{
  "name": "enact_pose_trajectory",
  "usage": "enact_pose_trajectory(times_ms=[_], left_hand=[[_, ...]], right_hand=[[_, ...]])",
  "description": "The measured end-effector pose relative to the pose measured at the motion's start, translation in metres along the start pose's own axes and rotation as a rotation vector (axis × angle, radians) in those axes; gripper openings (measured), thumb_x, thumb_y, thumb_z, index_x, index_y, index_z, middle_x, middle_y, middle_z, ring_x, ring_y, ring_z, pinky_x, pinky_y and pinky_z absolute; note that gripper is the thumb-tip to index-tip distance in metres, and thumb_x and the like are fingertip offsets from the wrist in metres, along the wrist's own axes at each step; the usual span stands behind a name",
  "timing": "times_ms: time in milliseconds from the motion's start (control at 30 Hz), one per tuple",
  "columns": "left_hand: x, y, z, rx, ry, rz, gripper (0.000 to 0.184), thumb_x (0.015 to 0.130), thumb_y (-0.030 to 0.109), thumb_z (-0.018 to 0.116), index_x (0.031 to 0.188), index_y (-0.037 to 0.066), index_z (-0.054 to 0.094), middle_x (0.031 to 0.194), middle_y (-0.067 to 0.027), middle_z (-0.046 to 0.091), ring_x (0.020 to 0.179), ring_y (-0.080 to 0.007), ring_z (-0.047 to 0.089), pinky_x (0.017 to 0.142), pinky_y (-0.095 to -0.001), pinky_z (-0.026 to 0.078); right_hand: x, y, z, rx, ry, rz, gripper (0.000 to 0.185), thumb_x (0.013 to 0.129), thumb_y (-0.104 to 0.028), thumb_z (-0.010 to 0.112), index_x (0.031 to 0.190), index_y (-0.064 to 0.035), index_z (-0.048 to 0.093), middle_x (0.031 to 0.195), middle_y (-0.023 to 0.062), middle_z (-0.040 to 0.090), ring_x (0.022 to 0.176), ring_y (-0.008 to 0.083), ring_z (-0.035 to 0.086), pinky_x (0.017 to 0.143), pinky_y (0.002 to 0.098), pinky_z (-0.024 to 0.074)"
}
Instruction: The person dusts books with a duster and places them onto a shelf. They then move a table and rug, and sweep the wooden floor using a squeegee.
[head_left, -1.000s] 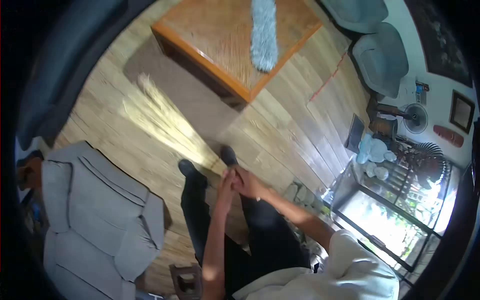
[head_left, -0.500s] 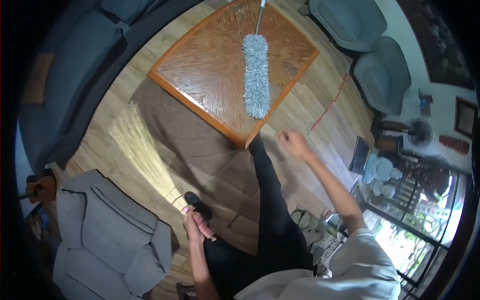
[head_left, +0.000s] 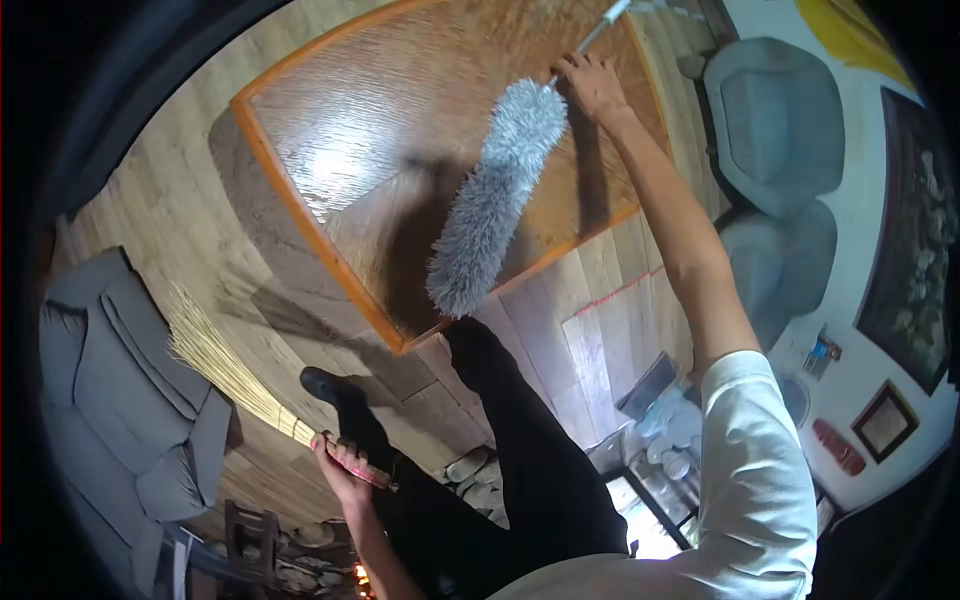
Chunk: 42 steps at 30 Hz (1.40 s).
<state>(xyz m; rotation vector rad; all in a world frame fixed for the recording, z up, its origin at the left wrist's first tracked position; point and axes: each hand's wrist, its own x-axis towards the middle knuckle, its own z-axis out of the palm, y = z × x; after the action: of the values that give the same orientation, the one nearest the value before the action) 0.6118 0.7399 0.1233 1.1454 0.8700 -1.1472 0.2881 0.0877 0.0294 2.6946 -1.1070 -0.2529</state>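
Across the tabletop [head_left: 340, 150], we have the gray duster [head_left: 490, 190] slanting, its fluffy lower end near the near corner; whether it touches the surface we cannot tell. Our right hand [head_left: 595, 90] has its fingers clamped on the duster's shaft [head_left: 592, 38], just beside the fluff. Our left hand [head_left: 345, 468] wraps its fingers round the pink grip [head_left: 365, 470] of the straw broom [head_left: 238, 377], whose bristles fan out near the gray armchair [head_left: 140, 390].

Glare whitens the tabletop [head_left: 390, 105], shadows cross it, and fisheye edges curve into black.
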Motion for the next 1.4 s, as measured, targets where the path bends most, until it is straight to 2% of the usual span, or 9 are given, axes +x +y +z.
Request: enact_pose_trajectory(times_ms=[200,367,633,767,833,900,1033,1200,1400], left_hand=[[-0.04,0.009,0.025,-0.075,0.11,0.083,0.02,0.1,0.034,0.049,0.088,0.018,0.05,0.055,0.0079,0.032,0.041,-0.0036,0.03,0.036,-0.0206,0.031],[-0.158,0.004,-0.049,-0.044,0.163,0.16,0.033,0.098,0.034,0.053,0.071,0.019,0.041,0.054,0.0076,0.029,0.039,-0.0054,0.026,0.032,-0.0217,0.025],[-0.252,0.03,-0.14,-0.008,0.121,0.391,0.036,0.093,0.031,0.063,0.071,0.019,0.037,0.053,0.0072,0.029,0.04,-0.0063,0.027,0.033,-0.0236,0.025],[-0.304,0.04,-0.199,-0.159,-0.084,0.433,0.029,0.094,0.03,0.063,0.076,0.018,0.043,0.056,0.006,0.037,0.041,-0.0061,0.033,0.034,-0.0234,0.03],[-0.325,0.005,-0.175,-0.112,-0.094,0.494,0.026,0.093,0.029,0.063,0.078,0.017,0.046,0.057,0.0042,0.042,0.041,-0.007,0.038,0.035,-0.0229,0.031],[-0.355,-0.005,-0.191,-0.142,-0.155,0.549,0.018,0.092,0.026,0.065,0.089,0.013,0.054,0.067,-0.0004,0.054,0.051,-0.009,0.051,0.037,-0.0219,0.036],[-0.394,0.014,-0.213,-0.112,-0.177,0.756,0.042,0.091,0.018,0.065,0.127,0.003,0.05,0.103,-0.012,0.065,0.09,-0.0179,0.066,0.051,-0.0272,0.054],[-0.423,0.016,-0.222,-0.314,-0.324,0.808,0.049,0.094,0.017,0.059,0.136,-0.002,0.041,0.123,-0.0229,0.057,0.117,-0.0319,0.057,0.091,-0.0498,0.054],[-0.425,-0.003,-0.208,-0.442,-0.228,0.758,0.067,0.092,0.027,0.065,0.146,0.005,0.032,0.122,-0.0188,0.058,0.113,-0.0282,0.058,0.092,-0.0458,0.053]], right_hand=[[0.029,-0.025,-0.007,0.028,-0.065,-0.21,0.027,0.085,-0.018,0.058,0.112,-0.0167,0.057,0.113,0.008,0.058,0.116,0.0287,0.051,0.107,0.0467,0.0324],[-0.076,-0.075,-0.146,0.276,0.094,-0.319,0.02,0.085,-0.022,0.061,0.1,-0.0094,0.057,0.097,0.015,0.055,0.106,0.0345,0.053,0.097,0.0495,0.0394],[-0.253,-0.241,-0.386,0.838,-0.091,0.054,0.026,0.092,-0.027,0.062,0.096,-0.0021,0.057,0.093,0.0213,0.058,0.082,0.0407,0.057,0.069,0.0457,0.0447],[-0.317,-0.338,-0.455,1.201,-0.017,-0.074,0.027,0.092,-0.017,0.058,0.112,0.0017,0.06,0.101,0.0185,0.065,0.099,0.0345,0.062,0.086,0.0406,0.0462],[-0.33,-0.326,-0.45,1.266,0.174,-0.283,0.031,0.096,-0.021,0.055,0.12,-0.0019,0.057,0.09,0.0116,0.064,0.084,0.0238,0.063,0.073,0.0354,0.0491],[-0.351,-0.347,-0.505,1.661,-0.603,-0.07,0.034,0.1,-0.025,0.05,0.129,-0.0086,0.051,0.08,0.0021,0.056,0.065,0.0108,0.053,0.055,0.0266,0.0435],[-0.353,-0.45,-0.574,1.935,-0.983,-0.111,0.035,0.102,-0.027,0.044,0.135,-0.016,0.047,0.073,-0.0038,0.045,0.052,0.0036,0.037,0.043,0.0188,0.0266],[-0.359,-0.565,-0.628,1.794,-1.19,-0.309,0.038,0.101,-0.025,0.043,0.136,-0.0108,0.048,0.07,-0.0047,0.045,0.046,0.0035,0.033,0.039,0.0196,0.0226],[-0.352,-0.685,-0.661,1.787,-1.351,-0.428,0.037,0.1,-0.022,0.042,0.133,-0.0072,0.049,0.069,-0.0049,0.046,0.044,0.0033,0.031,0.039,0.0193,0.0212]])
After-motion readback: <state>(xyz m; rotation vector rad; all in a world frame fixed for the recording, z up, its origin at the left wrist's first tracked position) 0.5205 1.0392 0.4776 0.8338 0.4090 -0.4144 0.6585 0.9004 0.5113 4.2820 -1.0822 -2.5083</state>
